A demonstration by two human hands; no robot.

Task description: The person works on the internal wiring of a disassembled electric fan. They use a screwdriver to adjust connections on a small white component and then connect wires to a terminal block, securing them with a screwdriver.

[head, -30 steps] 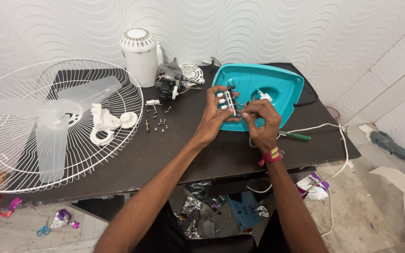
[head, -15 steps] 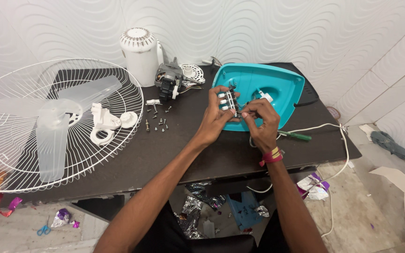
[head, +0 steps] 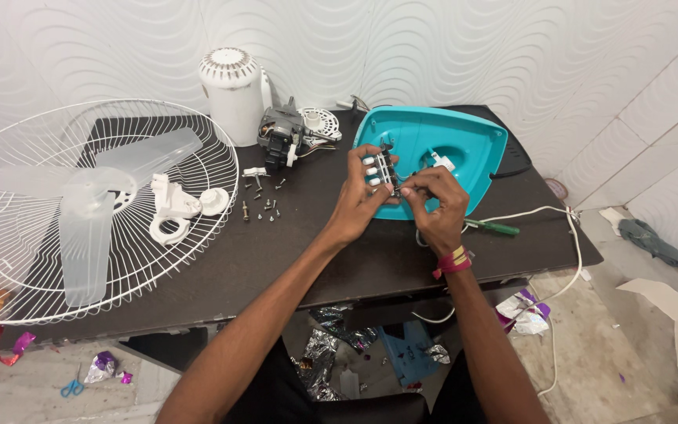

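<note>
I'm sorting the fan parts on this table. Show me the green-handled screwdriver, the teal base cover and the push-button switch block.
green-handled screwdriver (head: 497, 229), head view, middle of its green handle.
teal base cover (head: 468, 145), head view, bare upper right surface.
push-button switch block (head: 378, 169), head view, its white buttons, between both hands.

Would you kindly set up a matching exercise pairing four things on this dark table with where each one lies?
Things:
1. white wire fan guard
2. teal plastic fan base
3. green-handled screwdriver
4. small loose metal screws

Places:
A. under and behind both hands
B. mid-table, below the grey motor
C. over the table's left end
D. right of the right hand

Pairs: 1-C, 2-A, 3-D, 4-B
</note>
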